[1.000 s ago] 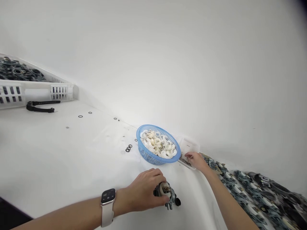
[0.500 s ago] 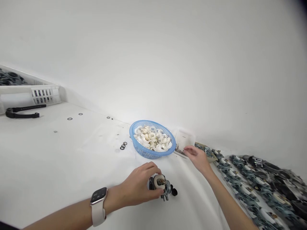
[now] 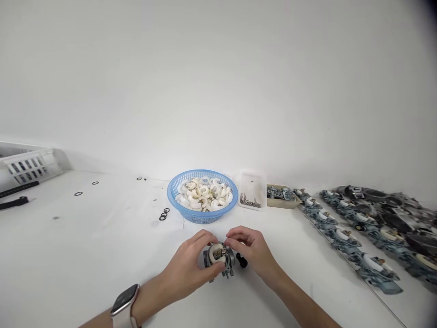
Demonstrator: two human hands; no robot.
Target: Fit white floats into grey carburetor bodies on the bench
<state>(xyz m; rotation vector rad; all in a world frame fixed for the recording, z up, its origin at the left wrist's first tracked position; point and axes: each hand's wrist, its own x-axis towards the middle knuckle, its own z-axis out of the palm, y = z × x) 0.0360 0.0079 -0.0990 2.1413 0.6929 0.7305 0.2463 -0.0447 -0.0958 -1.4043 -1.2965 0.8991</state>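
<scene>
White tabletop (image 3: 102, 255) surrounds the blue basket (image 3: 202, 217); in front of it, the left hand (image 3: 187, 260) grips a metal part (image 3: 217, 255); the right hand (image 3: 255, 251) pinches narrowly at its edge, contents indistinct.

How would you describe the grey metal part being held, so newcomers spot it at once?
Find the round blue plastic basket. Nearer the wearer, the left hand holds a grey metal part topped by a white, round plastic piece. Similar parts lie in rows to the right; only this one has a hand on it.
</scene>
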